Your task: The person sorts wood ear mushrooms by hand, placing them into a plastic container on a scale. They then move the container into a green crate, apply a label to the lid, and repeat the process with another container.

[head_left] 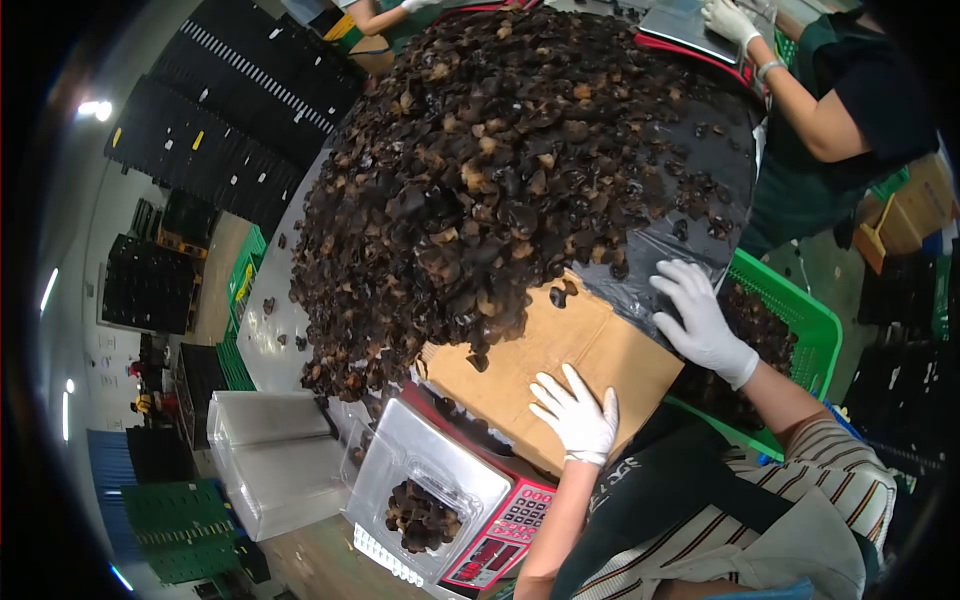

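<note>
My left hand (578, 415), in a white glove, lies with fingers spread on a brown cardboard piece (560, 360). The cardboard's far edge meets a big heap of dark wood ear mushrooms (480, 200), with a few pieces on top of it. My right hand (705, 325), also gloved, is held with its fingers apart beside the cardboard, over black plastic sheeting (650, 265) at the table edge. Left of the cardboard stands a red and silver scale (510, 500). On it rests a clear plastic tray (375, 500) holding a small clump of mushrooms.
A green basket (815, 330) with more mushrooms stands at the right, below the table edge. Stacked clear trays (275, 455) are at the left. Across the table, a co-worker's gloved hand (730, 20) is at another scale; another person's arm (375, 18) shows at the top.
</note>
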A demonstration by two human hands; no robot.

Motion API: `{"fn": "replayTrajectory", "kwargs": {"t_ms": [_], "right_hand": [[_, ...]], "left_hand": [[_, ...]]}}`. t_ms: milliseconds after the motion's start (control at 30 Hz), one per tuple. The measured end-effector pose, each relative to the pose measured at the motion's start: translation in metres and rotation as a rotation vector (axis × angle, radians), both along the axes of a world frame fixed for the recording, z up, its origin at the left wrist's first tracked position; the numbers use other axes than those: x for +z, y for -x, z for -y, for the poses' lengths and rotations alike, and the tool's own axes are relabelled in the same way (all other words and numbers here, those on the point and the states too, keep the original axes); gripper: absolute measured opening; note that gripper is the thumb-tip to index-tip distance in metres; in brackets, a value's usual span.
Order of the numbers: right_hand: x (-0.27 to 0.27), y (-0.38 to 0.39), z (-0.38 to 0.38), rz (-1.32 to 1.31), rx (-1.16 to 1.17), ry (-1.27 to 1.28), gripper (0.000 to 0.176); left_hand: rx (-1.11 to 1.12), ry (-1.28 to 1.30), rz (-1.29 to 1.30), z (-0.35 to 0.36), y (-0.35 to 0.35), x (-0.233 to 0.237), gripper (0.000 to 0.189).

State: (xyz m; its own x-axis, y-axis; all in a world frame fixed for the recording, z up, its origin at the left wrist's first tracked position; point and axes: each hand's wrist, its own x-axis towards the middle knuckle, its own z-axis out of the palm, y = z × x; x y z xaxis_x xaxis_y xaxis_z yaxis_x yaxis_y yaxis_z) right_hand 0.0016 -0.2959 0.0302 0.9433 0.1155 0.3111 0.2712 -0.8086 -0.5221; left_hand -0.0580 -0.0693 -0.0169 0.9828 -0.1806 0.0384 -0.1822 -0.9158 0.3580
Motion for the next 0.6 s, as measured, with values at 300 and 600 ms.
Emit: {"fn": "replayTrajectory", "kwargs": {"t_ms": [300,600], "right_hand": [[-0.006,-0.077,-0.095,0.104,0.636,-0.280,0.023],[-0.036,-0.158,-0.197,0.176,0.599,0.133,0.048]], "left_hand": [[-0.496,0.799,-0.416,0.020,0.013,0.018,0.032],[0.524,0.606,0.251,-0.046,-0.009,0.016,0.042]]}}
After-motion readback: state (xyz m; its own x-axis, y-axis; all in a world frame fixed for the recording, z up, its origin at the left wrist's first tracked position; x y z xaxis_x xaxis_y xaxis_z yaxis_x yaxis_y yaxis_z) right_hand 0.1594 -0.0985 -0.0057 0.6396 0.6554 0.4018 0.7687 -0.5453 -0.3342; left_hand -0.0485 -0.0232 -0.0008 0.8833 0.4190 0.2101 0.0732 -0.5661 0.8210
